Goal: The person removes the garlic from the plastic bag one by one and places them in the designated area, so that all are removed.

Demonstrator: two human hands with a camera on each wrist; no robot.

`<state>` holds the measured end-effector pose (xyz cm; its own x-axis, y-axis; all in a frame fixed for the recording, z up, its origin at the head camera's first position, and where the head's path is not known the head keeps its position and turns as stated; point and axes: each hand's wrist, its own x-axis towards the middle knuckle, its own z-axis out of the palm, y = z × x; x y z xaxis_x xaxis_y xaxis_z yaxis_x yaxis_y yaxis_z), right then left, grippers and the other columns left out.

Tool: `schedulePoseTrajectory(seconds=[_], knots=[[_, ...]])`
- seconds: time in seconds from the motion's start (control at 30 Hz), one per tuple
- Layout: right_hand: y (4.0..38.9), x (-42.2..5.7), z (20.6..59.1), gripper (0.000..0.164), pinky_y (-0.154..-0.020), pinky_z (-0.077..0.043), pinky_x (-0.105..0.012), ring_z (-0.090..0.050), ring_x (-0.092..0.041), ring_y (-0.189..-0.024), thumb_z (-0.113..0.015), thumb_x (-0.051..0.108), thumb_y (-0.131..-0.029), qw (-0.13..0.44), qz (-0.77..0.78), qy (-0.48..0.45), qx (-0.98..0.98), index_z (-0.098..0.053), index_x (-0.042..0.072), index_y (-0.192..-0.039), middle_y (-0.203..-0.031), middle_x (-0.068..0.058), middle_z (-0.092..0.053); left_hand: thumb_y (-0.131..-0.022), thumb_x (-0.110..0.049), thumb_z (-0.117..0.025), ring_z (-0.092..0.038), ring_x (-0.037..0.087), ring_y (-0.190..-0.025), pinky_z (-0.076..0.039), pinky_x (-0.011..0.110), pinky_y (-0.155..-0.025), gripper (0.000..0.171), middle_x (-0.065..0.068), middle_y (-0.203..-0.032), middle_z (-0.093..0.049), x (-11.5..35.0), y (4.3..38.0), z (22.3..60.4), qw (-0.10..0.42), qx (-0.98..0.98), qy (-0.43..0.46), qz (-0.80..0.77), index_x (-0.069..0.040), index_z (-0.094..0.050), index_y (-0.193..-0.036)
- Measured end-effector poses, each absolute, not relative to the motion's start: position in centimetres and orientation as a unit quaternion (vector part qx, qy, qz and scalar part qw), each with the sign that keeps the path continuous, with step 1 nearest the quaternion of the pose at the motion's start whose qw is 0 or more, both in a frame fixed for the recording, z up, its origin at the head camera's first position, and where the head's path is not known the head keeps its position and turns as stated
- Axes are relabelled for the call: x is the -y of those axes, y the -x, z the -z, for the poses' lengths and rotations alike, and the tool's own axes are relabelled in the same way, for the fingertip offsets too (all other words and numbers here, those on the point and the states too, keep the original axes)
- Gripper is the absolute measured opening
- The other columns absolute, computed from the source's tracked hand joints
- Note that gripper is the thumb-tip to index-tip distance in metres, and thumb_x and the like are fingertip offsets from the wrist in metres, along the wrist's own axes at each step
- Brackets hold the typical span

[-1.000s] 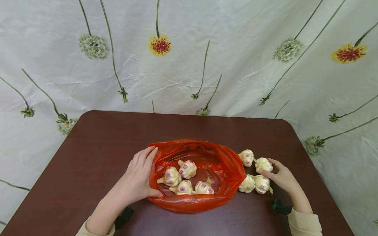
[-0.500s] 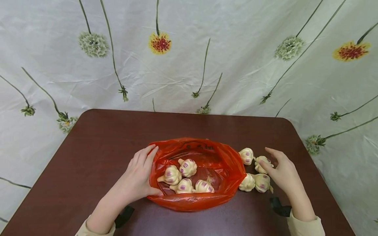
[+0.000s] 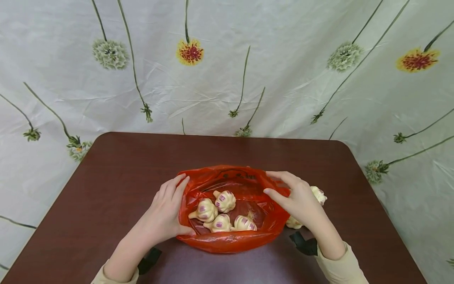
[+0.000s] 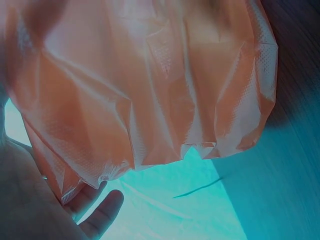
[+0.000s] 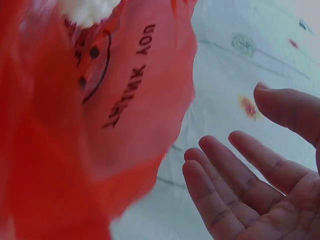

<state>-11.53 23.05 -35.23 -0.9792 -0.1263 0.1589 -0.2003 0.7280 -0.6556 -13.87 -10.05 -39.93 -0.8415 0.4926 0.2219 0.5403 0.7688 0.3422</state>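
Observation:
A red plastic bag (image 3: 227, 247) stands with its mouth spread wide on the table. Several garlic bulbs lie inside it, among them a bulb (image 3: 225, 201) near the middle. My left hand (image 3: 164, 215) holds the bag's left rim, thumb at the front and fingers toward the back; the left wrist view has its fingers partly behind the plastic (image 4: 150, 100). Over the bag's right end is my right hand (image 3: 301, 199), its fingers apart and holding nothing in the right wrist view. Beyond that hand a garlic bulb (image 3: 319, 195) shows, with another (image 3: 294, 223) partly covered below it.
The dark brown table (image 3: 149, 157) has rounded far corners. Behind it hangs a pale cloth (image 3: 213, 90) printed with flowers. Black wrist straps (image 3: 303, 243) are on both arms.
My right hand has let go of the garlic bulb at the right, lifted away, and come left over the bag's right end. The left hand and the bag have hardly moved.

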Motion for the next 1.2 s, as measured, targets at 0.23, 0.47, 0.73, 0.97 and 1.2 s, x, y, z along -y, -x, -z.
schedulePoseTrajectory(seconds=[0.23,0.47,0.73,0.97,1.2], knots=[[12.6,-19.9,35.5,0.044,-0.092,-0.055,-0.042,-0.066,-0.026,-0.109,-0.074,0.025,-0.089,-0.025,-0.338,-0.135,0.931,-0.064,0.013,-0.129,-0.127,-0.004,-0.066,-0.046,-0.039,-0.098,-0.032,0.042,-0.132,-0.041,0.064,-0.099,0.126,0.023,-0.149,-0.034,10.1,13.8,40.0,0.063,0.937,0.278,0.203,0.004,-0.035,-0.145],[13.8,-18.8,36.8,0.040,-0.092,-0.054,-0.044,-0.065,-0.025,-0.109,-0.073,0.023,-0.090,-0.088,-0.322,-0.155,0.930,-0.065,0.009,-0.126,-0.121,-0.006,-0.069,-0.046,-0.040,-0.098,-0.032,0.042,-0.132,-0.041,0.064,-0.098,0.126,0.023,-0.149,-0.034,10.3,13.8,40.1,0.062,0.936,0.277,0.206,0.003,-0.034,-0.146],[14.1,-18.8,38.1,0.041,-0.094,-0.053,-0.045,-0.066,-0.029,-0.108,-0.075,0.020,-0.087,-0.189,-0.293,-0.187,0.919,-0.066,-0.001,-0.121,-0.117,-0.014,-0.070,-0.046,-0.040,-0.099,-0.032,0.042,-0.132,-0.040,0.064,-0.099,0.126,0.023,-0.149,-0.034,10.4,13.9,40.2,0.068,0.934,0.280,0.209,0.004,-0.034,-0.145],[13.5,-18.4,38.7,0.050,-0.088,-0.052,-0.039,-0.061,-0.020,-0.096,-0.079,0.022,-0.080,-0.255,-0.249,-0.182,0.917,-0.065,0.003,-0.124,-0.116,-0.007,-0.068,-0.046,-0.040,-0.099,-0.032,0.042,-0.132,-0.040,0.064,-0.098,0.126,0.023,-0.148,-0.034,10.4,13.9,40.1,0.070,0.935,0.280,0.207,0.004,-0.034,-0.145],[13.0,-18.1,39.5,0.048,-0.105,-0.045,-0.047,-0.060,-0.030,-0.117,-0.078,0.023,-0.080,-0.259,-0.183,-0.216,0.924,-0.065,0.005,-0.123,-0.124,-0.011,-0.067,-0.045,-0.040,-0.099,-0.032,0.042,-0.132,-0.040,0.064,-0.099,0.127,0.023,-0.149,-0.034,10.4,13.8,40.1,0.067,0.936,0.279,0.205,0.004,-0.035,-0.145]])
